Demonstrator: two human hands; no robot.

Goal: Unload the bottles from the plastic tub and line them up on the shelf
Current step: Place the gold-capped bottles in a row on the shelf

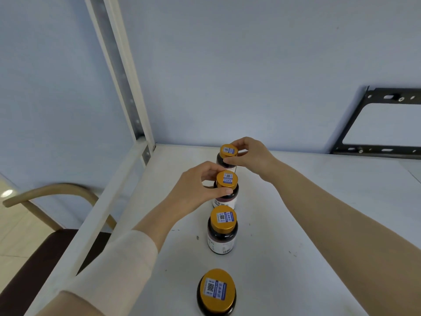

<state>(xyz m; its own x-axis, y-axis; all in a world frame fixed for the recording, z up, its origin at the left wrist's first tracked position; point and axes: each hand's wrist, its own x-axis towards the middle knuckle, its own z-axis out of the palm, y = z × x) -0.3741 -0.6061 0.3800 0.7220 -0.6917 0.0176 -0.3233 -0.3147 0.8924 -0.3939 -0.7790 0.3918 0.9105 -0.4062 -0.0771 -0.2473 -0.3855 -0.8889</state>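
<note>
Left hand: I am pinching the gold lid of the second bottle [226,198] with my left hand [196,185], thumb on the near side and fingers curled round the far side.
Right hand: I am gripping the lid of the far bottle [228,150] with my right hand [252,156], thumb and fingertips closing on its rim.
Where the bottles are: all four are standing upright on the white shelf [307,224] in one row running away from me. The near bottle [217,293] and the third bottle [222,231] are standing free, and the two far ones are under my hands.
Progress: I am judging the job nearly done, with four bottles out and lined up. These two look like the last to be set down or nudged straight.
What is left: I am not seeing the plastic tub from here, so I cannot tell whether more bottles are waiting in it.
Lid stickers: each gold lid is carrying a blue-and-white sticker with a square scan code; the small print is too fine to read.
Body labels: the dark bottles are wearing white labels with Chinese characters, partly hidden by my hand and turned away, so I am not reading a brand.
</note>
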